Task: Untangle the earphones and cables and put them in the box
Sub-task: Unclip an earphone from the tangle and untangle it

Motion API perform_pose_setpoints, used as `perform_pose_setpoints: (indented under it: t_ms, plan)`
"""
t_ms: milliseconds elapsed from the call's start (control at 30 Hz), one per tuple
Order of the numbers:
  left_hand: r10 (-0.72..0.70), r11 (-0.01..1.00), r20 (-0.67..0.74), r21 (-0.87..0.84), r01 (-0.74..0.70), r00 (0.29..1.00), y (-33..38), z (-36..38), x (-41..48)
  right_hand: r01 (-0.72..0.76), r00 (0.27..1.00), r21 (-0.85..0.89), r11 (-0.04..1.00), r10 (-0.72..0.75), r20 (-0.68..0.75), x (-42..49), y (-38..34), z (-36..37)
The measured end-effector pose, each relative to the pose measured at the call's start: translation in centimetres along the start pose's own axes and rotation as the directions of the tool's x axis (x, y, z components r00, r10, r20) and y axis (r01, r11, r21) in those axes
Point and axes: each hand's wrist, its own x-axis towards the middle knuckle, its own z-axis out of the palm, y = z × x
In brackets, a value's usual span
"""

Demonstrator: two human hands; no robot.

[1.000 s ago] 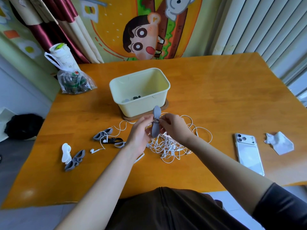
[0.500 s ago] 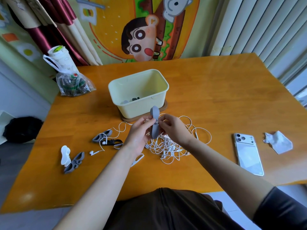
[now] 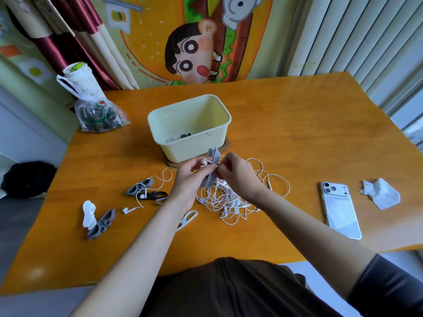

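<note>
A tangled heap of white earphone cables [image 3: 229,200] lies on the wooden table in front of a pale yellow box [image 3: 194,145]. Just above the heap, my left hand [image 3: 192,177] and my right hand [image 3: 238,175] both pinch a grey cable winder [image 3: 211,172] with white cable wrapped at its middle. An earbud tip pokes out by my left fingers. A few small dark items lie at the bottom of the box. One loose white earbud [image 3: 129,210] rests to the left, its cable running back toward the heap.
Grey winders [image 3: 138,187] [image 3: 100,225], a white winder [image 3: 88,212], a black one [image 3: 155,195] and a white clip [image 3: 187,219] lie at left. A phone [image 3: 341,211] and crumpled tissue [image 3: 381,193] lie at right. A plastic bag [image 3: 98,115] stands back left.
The hands stay together on the grey winder, which now tilts slightly and spreads at its top. An earbud tip now shows at my left fingers.
</note>
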Motion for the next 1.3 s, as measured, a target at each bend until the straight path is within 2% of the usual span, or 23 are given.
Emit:
perform_pose_setpoints:
  t_ms: [267,400,567,633,700,767,833,900,967,1033,1133,1300]
  plan:
    - [-0.121,0.958,0.124,-0.246,0.149,0.985,0.4,-0.7,-0.1,-0.082,0.993,0.310,0.947,0.052,0.104,-0.1,-0.2,-0.1]
    - [-0.145,0.919,0.158,-0.344,0.192,0.977,0.5,-0.7,-0.3,-0.127,0.988,0.404,0.906,0.080,0.131,-0.1,-0.2,-0.1]
    - [-0.156,0.924,0.147,-0.327,0.196,0.977,0.9,-0.9,-0.5,-0.194,0.977,0.532,0.824,0.114,0.180,-0.3,-0.1,-0.1]
    - [-0.121,0.979,0.145,-0.146,0.142,0.982,0.8,-1.2,-0.4,-0.191,0.980,0.514,0.836,0.131,0.152,-0.3,0.3,0.2]
    - [-0.033,0.985,0.124,0.171,0.012,0.992,0.6,-1.4,-0.4,-0.183,0.983,0.496,0.849,0.154,0.099,-0.3,0.6,0.5]
    - [0.171,0.870,0.058,0.459,-0.178,0.984,0.4,-1.6,-0.1,-0.156,0.987,0.466,0.871,0.155,0.041,-0.4,0.7,0.7]
    - [0.390,0.684,0.032,0.659,-0.312,0.920,0.4,-1.5,0.1,-0.114,0.991,0.405,0.907,0.130,-0.012,-0.4,0.6,0.7]
    - [0.474,0.568,0.072,0.737,-0.367,0.877,0.5,-1.2,-0.1,-0.080,0.993,0.337,0.938,0.106,-0.059,-0.4,0.5,0.7]
    - [0.483,0.527,0.107,0.757,-0.386,0.869,0.4,-0.7,-0.4,-0.058,0.992,0.306,0.950,0.089,-0.088,-0.3,0.3,0.8]
    - [0.438,0.568,0.073,0.750,-0.339,0.896,0.5,-0.1,-0.7,-0.024,0.994,0.250,0.968,0.051,-0.101,-0.4,0.0,0.9]
    - [0.288,0.723,-0.002,0.656,-0.216,0.958,1.0,0.3,-0.9,0.021,0.993,0.151,0.988,-0.003,-0.116,-0.6,0.2,1.0]
    - [0.120,0.864,0.031,0.488,-0.120,0.992,1.5,-0.7,-0.4,0.159,0.986,-0.012,0.987,-0.160,-0.056,-1.0,0.6,1.4]
